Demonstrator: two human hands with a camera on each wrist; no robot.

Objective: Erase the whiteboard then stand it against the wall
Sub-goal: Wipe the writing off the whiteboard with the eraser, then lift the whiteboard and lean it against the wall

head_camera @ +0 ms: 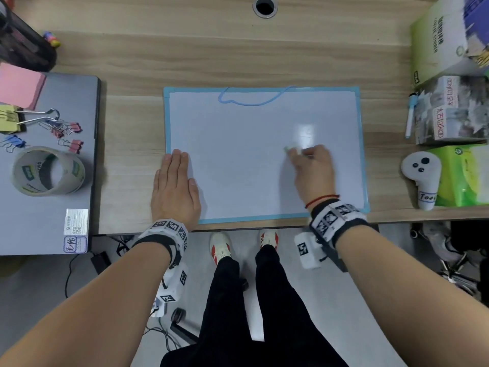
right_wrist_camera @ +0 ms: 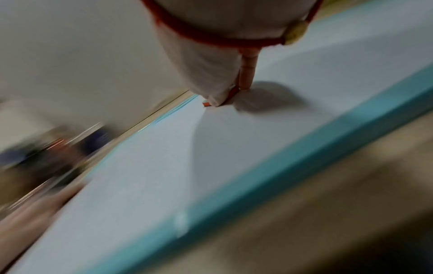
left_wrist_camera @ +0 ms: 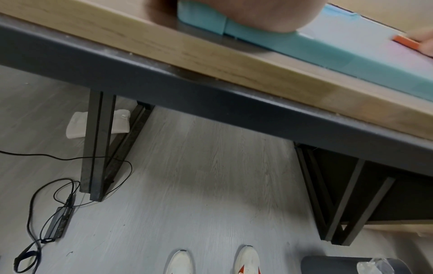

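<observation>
The whiteboard (head_camera: 238, 160) has a light blue frame and lies flat on the wooden desk (head_camera: 132, 144), its surface blank white. A blue hanging cord (head_camera: 248, 102) curls over its far edge. My left hand (head_camera: 177, 165) lies flat with straight fingers on the board's near left corner; in the left wrist view the palm (left_wrist_camera: 257, 16) rests on the frame (left_wrist_camera: 316, 48). My right hand (head_camera: 299, 154) pinches a small eraser (head_camera: 290, 149) against the board, right of the middle. It shows orange in the wrist views, eraser (left_wrist_camera: 406, 41) and eraser (right_wrist_camera: 230, 94), which is blurred.
A closed grey laptop (head_camera: 53, 213) at the left carries a tape roll (head_camera: 49, 170) and binder clips (head_camera: 68, 133). At the right are a marker (head_camera: 411, 115), boxes (head_camera: 449, 109), a white controller (head_camera: 420, 176) and a green pack (head_camera: 465, 176). The desk's front edge runs just below the board.
</observation>
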